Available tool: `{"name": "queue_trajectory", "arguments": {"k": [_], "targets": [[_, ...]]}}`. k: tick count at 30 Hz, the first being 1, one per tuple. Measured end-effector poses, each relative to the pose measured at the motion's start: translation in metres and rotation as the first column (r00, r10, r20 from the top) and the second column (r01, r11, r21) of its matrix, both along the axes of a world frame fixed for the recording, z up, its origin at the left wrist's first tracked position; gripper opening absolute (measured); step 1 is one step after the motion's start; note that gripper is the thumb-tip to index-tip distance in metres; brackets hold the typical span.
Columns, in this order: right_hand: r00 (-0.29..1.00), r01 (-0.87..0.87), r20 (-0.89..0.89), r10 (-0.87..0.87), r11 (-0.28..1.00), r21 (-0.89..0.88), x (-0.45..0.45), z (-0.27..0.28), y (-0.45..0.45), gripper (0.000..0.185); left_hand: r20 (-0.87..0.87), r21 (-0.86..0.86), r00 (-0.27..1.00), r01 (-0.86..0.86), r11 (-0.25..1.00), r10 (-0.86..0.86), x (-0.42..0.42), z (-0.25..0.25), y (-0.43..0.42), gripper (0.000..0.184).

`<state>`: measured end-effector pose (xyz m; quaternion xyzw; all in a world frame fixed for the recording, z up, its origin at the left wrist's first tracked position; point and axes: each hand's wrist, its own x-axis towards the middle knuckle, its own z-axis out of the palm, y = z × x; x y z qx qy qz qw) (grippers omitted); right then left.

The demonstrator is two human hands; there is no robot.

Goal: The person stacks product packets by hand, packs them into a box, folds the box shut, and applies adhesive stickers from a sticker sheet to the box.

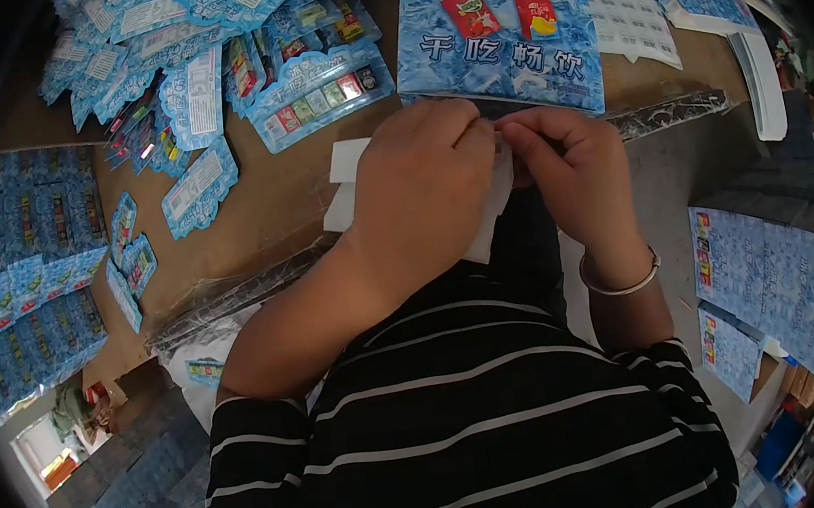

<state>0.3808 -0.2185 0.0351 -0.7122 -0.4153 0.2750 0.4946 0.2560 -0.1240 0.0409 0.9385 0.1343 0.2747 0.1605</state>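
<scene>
Fingers (467, 131) of the left hand (425, 189) are seen in the head view curled over a white card (491, 231), which is held at the near edge of the tabletop (265, 209); their tips are hidden. White flaps (350, 157) are shown on the hand's other side, and whether they belong to the same piece cannot be told. The thumb and forefinger of the right hand (581, 174) are brought together in a pinch beside the left fingertips; what is gripped there cannot be told. A bangle (629, 288) is worn on the right wrist. A blue printed box (501, 59) is set just beyond both hands. Blue packets (136, 30) are heaped towards the far left corner, one small group (134, 266) being spread near the left edge. Towards the right edge, a white sheet (629, 12) is laid flat.
</scene>
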Motion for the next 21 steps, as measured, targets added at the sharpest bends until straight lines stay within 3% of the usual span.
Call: {"name": "queue_trajectory", "arguments": {"k": [1,4,8,10,11,13,14,16,21], "targets": [[0.999,0.017,-0.05,-0.017,1.0,-0.004,0.001,-0.003,-0.001,0.012,0.017,0.095,1.0,-0.013,0.995,0.012,0.002,-0.001,-0.002,0.015],[0.997,0.041,-0.061,-0.043,0.999,-0.026,0.003,-0.01,-0.003,0.012,-0.023,0.169,1.0,0.009,0.986,-0.005,0.005,-0.001,-0.007,0.016],[0.998,0.065,-0.009,-0.065,0.998,-0.025,0.009,-0.021,-0.008,0.012,0.036,0.192,0.999,-0.011,0.981,0.004,0.008,-0.002,-0.015,0.016],[0.993,0.062,0.086,-0.075,0.988,0.14,0.012,-0.024,-0.009,0.013,-0.009,0.027,0.998,0.057,0.998,-0.057,0.006,0.014,-0.013,0.016],[0.994,0.065,0.08,-0.077,0.987,0.144,0.014,-0.027,-0.009,0.013,-0.015,0.032,0.998,0.059,0.998,-0.059,0.006,0.021,-0.008,0.016],[0.935,-0.071,0.353,-0.024,0.964,0.255,0.02,-0.032,-0.011,0.019,-0.005,-0.071,1.0,0.026,0.997,-0.026,0.008,0.034,0.005,0.016],[0.937,-0.069,0.347,-0.026,0.964,0.259,0.022,-0.032,-0.012,0.019,-0.01,-0.068,1.0,0.026,0.997,-0.027,0.012,0.036,0.012,0.016],[0.849,-0.136,0.527,0.043,0.981,0.139,0.024,-0.032,-0.013,0.025,-0.051,-0.013,0.996,0.078,0.997,-0.079,0.021,0.037,0.024,0.012],[0.838,-0.141,0.545,0.019,0.973,0.183,0.03,-0.045,-0.01,0.028,-0.216,0.077,0.968,0.145,0.986,-0.126,0.037,0.026,0.026,0.011]]}}
